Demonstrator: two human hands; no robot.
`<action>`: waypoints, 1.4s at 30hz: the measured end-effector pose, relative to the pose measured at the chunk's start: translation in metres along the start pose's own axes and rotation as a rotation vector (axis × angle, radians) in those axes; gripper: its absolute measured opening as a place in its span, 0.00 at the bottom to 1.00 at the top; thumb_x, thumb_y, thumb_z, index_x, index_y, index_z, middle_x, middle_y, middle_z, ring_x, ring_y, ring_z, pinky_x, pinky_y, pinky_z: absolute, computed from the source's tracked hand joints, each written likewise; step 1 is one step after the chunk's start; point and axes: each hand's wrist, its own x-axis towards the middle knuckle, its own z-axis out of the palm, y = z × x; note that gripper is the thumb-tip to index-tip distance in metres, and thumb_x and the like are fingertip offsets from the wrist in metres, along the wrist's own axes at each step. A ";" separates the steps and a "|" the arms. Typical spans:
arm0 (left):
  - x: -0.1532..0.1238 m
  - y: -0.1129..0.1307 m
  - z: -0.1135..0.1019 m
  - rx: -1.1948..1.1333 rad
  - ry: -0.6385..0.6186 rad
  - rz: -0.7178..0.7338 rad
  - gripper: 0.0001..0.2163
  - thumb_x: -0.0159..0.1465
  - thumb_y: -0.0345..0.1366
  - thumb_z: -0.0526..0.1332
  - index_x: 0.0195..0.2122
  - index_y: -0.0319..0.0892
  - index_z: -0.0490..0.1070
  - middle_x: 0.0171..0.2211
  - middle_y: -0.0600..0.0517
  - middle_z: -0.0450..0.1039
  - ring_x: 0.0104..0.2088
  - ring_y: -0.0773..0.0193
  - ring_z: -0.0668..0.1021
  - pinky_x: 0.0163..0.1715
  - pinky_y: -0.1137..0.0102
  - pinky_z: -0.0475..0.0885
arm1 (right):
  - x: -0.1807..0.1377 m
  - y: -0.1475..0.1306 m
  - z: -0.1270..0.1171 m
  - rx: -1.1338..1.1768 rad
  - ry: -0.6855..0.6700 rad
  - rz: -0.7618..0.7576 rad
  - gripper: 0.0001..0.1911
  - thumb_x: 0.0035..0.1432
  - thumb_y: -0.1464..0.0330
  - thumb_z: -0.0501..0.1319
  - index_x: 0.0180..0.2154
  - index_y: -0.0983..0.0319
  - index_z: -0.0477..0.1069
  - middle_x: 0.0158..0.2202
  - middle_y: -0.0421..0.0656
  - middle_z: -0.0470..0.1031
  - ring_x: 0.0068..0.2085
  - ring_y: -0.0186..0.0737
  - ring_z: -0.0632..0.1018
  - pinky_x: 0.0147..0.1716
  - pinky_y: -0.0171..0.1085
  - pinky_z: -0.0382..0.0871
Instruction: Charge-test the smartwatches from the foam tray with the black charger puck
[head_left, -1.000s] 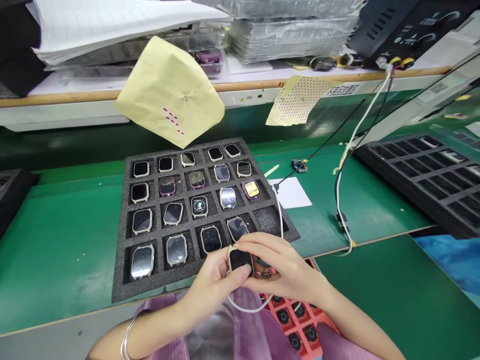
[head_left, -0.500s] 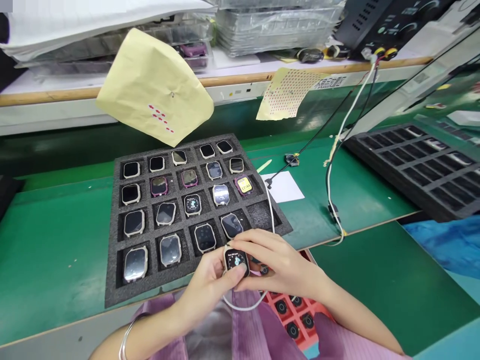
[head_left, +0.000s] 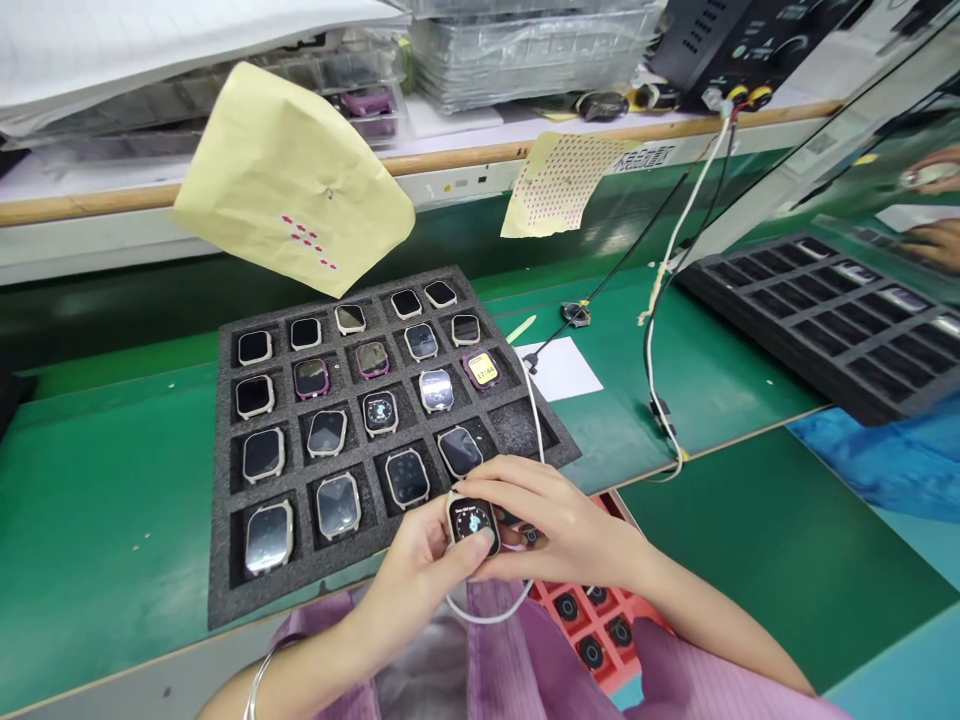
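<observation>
Both hands hold one small smartwatch body [head_left: 473, 521] with a lit screen, just over the near edge of a black foam tray [head_left: 225, 590]. My left hand [head_left: 424, 570] grips it from below, thumb on the lower edge. My right hand [head_left: 551, 525] pinches its right side and top. A white cable [head_left: 487, 615] loops from the watch under my hands and runs up over the tray. The tray's pockets hold several watch bodies, one with a yellow lit screen [head_left: 482, 369]. The pocket [head_left: 517, 425] at the right of the third row is bare.
A red tray [head_left: 592, 625] of round black parts sits on my lap under my right wrist. A second black foam tray [head_left: 817, 320] lies at right. Yellow sticker sheets [head_left: 289, 180] hang from the shelf. Cables [head_left: 652, 330] trail across the green mat beside a white paper [head_left: 559, 368].
The watch's screen has gone from dark to lit. My hands keep the same grip; the view has shifted slightly to the right.
</observation>
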 end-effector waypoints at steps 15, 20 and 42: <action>-0.006 0.008 0.008 -0.035 -0.109 -0.127 0.22 0.58 0.37 0.69 0.53 0.44 0.67 0.38 0.50 0.72 0.37 0.64 0.75 0.41 0.68 0.72 | -0.002 0.018 -0.020 0.154 0.085 0.033 0.27 0.58 0.56 0.66 0.54 0.63 0.67 0.44 0.49 0.74 0.43 0.44 0.76 0.42 0.41 0.72; -0.005 0.015 0.001 -0.048 -0.070 -0.090 0.17 0.60 0.35 0.67 0.50 0.43 0.69 0.46 0.47 0.74 0.41 0.63 0.75 0.43 0.68 0.71 | -0.003 0.033 -0.051 -0.140 -0.053 0.261 0.23 0.61 0.61 0.64 0.55 0.62 0.66 0.46 0.49 0.71 0.43 0.46 0.75 0.42 0.44 0.72; -0.007 0.032 -0.037 -0.075 -0.027 -0.073 0.13 0.64 0.37 0.63 0.49 0.38 0.73 0.45 0.40 0.77 0.24 0.71 0.76 0.19 0.78 0.70 | 0.049 0.010 -0.064 -0.369 -0.470 0.127 0.15 0.60 0.74 0.60 0.49 0.63 0.70 0.47 0.50 0.68 0.45 0.48 0.72 0.44 0.45 0.67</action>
